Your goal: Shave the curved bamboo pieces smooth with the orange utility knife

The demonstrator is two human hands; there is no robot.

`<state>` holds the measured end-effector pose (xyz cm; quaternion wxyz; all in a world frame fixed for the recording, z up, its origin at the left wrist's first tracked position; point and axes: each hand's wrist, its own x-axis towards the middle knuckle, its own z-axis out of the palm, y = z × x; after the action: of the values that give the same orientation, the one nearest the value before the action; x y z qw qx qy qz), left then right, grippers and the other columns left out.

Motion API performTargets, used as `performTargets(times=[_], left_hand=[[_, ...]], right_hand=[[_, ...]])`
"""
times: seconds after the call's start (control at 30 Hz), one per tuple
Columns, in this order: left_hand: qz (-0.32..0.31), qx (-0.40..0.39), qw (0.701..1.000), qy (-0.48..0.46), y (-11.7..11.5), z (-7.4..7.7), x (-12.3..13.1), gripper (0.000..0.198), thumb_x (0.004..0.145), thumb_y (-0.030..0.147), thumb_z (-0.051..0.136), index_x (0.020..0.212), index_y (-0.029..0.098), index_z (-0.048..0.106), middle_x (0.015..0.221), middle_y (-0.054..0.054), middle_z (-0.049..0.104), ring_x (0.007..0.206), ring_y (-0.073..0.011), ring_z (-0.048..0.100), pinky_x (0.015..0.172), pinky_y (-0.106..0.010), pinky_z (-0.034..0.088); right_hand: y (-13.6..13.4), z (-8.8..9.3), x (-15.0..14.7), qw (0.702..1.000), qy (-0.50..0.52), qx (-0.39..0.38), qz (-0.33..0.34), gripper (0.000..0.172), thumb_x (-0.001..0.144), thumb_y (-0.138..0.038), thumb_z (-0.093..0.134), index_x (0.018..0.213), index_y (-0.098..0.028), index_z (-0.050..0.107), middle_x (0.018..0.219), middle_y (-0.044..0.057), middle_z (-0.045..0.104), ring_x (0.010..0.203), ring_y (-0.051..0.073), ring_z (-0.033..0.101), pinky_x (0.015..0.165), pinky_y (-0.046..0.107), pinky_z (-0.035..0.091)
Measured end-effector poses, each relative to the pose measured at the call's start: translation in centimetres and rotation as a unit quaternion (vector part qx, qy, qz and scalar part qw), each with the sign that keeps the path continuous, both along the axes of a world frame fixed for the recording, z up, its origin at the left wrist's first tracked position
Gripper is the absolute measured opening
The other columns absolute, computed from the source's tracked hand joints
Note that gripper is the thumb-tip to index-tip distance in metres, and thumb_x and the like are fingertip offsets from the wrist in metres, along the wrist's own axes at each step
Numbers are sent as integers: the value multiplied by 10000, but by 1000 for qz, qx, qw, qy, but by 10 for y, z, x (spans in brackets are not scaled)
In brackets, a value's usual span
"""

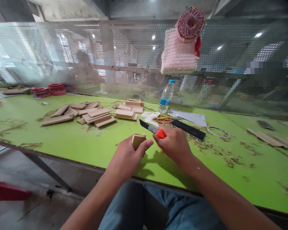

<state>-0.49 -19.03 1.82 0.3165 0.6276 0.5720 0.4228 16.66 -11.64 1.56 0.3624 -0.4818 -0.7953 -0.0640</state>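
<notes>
My left hand (127, 156) is wrapped round a short tan piece of curved board (138, 140), whose upper end sticks out beside my thumb. In my right hand (174, 143) is a utility knife (153, 128) with an orange handle. Its dark blade points up and left, above the board piece and apart from it. Both hands are over the front part of the green table (105, 147). Beyond my left hand lie several similar tan pieces (98, 116), some loose and some stacked. The lower part of the held piece is hidden by my fingers.
A water bottle (166, 97) stands near a perforated metal screen (129, 64). A black strip (189, 129), white paper (188, 117) and shavings (230, 159) lie to the right. Pink woven items (180, 52) hang above. Red coils (57, 89) sit at far left; people are behind the screen.
</notes>
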Motion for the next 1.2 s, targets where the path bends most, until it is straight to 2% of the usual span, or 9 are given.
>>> performTargets(times=[0.1,0.2,0.33,0.43,0.6,0.77,0.93,1.07,1.2], left_hand=[[-57,-57,990,-118,2,-2,-8,498,831,597,661,1055,152,661,803,-51,714,765,-212,681,668,-290,486],[-97,-98,958,-252,4,-6,-15,489,797,475,759,1147,152,651,995,-99,739,924,-242,700,822,-347,523],[-120,-128,920,-351,5,-13,-21,411,786,405,792,1089,155,672,1110,-121,725,1003,-251,683,884,-370,523],[-130,-142,922,-335,5,-16,-25,390,782,416,794,1046,141,710,1055,-113,719,958,-226,663,817,-312,521],[-96,-149,926,-333,5,-19,-28,449,749,443,814,1084,158,721,934,-57,681,797,-149,613,688,-233,488],[-105,-154,923,-336,5,-19,-28,448,756,446,809,1065,144,692,893,-64,676,781,-166,622,686,-266,512],[-114,-151,927,-325,7,-21,-28,426,746,462,813,984,131,691,882,-84,695,769,-188,642,682,-300,538],[-125,-126,930,-323,7,-19,-27,448,715,417,847,1031,148,679,853,-53,690,754,-166,639,672,-263,528],[-115,-131,938,-301,4,-13,-23,413,727,421,835,992,152,667,812,-46,699,717,-167,640,632,-261,534]], right_hand=[[3,0,0,998,48,-26,15,286,770,-324,524,539,-211,400,481,-51,337,505,102,246,521,267,194],[6,1,0,993,94,-55,36,345,777,-334,516,521,-219,315,472,-60,274,488,95,234,491,259,194],[8,1,-1,987,119,-86,61,378,787,-340,518,520,-225,276,474,-62,253,482,91,239,475,258,184],[7,0,-2,985,113,-107,72,369,788,-340,529,526,-224,296,479,-63,275,490,92,254,479,254,192],[5,-1,-2,983,98,-122,91,362,790,-339,535,523,-220,322,465,-65,303,484,91,267,487,253,203],[5,-2,-1,985,46,-123,116,336,783,-356,538,529,-214,371,465,-58,351,488,93,285,505,250,212],[-1,-3,-4,982,-75,-103,138,265,812,-340,517,598,-195,573,517,-14,507,506,110,354,546,280,204],[-5,-3,-7,979,-139,-82,124,259,818,-335,513,692,-189,685,619,37,658,542,138,426,562,301,193],[-6,-1,-7,978,-161,-82,107,256,799,-320,509,727,-188,716,681,56,714,565,155,483,561,308,186]])
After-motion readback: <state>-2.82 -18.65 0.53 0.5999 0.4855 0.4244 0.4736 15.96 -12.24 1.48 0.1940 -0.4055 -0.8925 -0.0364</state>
